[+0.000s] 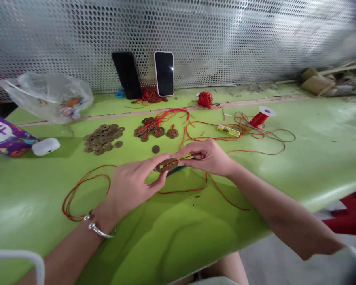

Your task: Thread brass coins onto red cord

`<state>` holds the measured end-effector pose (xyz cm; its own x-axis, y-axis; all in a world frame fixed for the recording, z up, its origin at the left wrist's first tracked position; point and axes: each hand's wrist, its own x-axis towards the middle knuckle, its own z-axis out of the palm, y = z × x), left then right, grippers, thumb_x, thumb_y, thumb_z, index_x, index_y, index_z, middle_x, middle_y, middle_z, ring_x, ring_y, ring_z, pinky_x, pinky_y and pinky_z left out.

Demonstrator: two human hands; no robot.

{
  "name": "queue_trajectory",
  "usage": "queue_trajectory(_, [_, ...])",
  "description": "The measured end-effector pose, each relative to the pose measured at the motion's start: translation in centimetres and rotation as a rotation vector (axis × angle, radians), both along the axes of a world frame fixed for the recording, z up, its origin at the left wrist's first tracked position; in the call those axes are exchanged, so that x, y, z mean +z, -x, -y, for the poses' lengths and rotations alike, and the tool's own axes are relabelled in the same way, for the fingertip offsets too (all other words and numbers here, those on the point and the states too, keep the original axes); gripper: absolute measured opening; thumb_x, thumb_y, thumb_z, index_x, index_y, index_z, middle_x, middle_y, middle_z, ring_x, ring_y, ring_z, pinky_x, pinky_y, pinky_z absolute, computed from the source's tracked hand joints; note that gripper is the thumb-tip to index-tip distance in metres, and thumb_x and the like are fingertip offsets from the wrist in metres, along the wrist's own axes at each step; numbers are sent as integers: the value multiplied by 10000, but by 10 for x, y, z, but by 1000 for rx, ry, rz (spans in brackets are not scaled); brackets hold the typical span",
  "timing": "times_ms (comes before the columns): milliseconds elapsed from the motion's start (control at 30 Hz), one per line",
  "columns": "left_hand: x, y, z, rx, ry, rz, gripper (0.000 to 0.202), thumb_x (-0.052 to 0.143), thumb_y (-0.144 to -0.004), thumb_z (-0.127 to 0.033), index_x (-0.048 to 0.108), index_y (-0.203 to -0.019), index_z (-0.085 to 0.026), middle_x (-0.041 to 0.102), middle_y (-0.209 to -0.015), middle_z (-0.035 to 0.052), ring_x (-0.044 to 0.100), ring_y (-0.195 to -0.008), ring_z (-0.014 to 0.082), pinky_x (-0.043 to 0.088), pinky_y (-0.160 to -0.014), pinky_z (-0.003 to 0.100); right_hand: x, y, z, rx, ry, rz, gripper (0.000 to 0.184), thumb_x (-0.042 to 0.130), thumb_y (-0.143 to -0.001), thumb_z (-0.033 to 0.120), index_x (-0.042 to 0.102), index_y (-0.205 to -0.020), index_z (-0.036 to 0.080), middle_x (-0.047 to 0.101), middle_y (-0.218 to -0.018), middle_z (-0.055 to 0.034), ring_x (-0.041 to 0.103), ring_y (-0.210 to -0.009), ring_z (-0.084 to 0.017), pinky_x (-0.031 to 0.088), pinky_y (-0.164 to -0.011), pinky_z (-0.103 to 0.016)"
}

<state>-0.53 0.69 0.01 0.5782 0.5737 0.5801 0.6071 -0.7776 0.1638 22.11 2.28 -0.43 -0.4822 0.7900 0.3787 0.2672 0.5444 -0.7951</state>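
Note:
My left hand [133, 185] pinches a pair of brass coins [166, 164] with square holes between thumb and forefinger, just above the green table [178, 233]. My right hand [206, 156] meets it from the right, fingers closed on a red cord [195, 190] that runs to the coins and loops down across the table. A silver bangle [98, 229] circles my left wrist. More red cord [77, 194] loops at the left of that hand.
Behind the hands lie a loose coin [156, 149], a heap of coins [103, 138], tied coin bundles [154, 128], a yellow lighter [228, 130] and a red cord spool [259, 117]. Two phones [164, 73] lean on the perforated wall. A plastic bag [50, 95] sits far left.

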Motion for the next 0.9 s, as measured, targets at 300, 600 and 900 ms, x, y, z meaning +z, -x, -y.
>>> queue_trajectory(300, [-10, 0, -1, 48, 3, 49, 289, 589, -798, -240, 618, -1084, -207, 733, -804, -5, 674, -625, 131, 527, -584, 223, 1, 2, 0, -9, -4, 25, 181, 662, -818, 282, 707, -950, 165, 674, -807, -13, 339, -499, -47, 263, -462, -203])
queue_trajectory(600, [-11, 0, -4, 101, 70, -58, 342, 495, -887, -379, 564, -1166, -195, 714, -750, 5, 662, -573, 147, 476, -499, 231, -3, 3, -3, -56, -43, 66, 196, 676, -804, 289, 711, -954, 167, 670, -772, -3, 379, -512, -56, 284, -478, -196])
queue_trajectory(900, [-6, -3, -4, 160, 258, -161, 414, 431, -898, -491, 558, -1180, -216, 720, -772, 26, 664, -584, 191, 463, -517, 270, -5, 4, -5, -104, -19, 119, 207, 678, -792, 303, 719, -942, 167, 661, -760, -7, 342, -501, -64, 285, -488, -201])
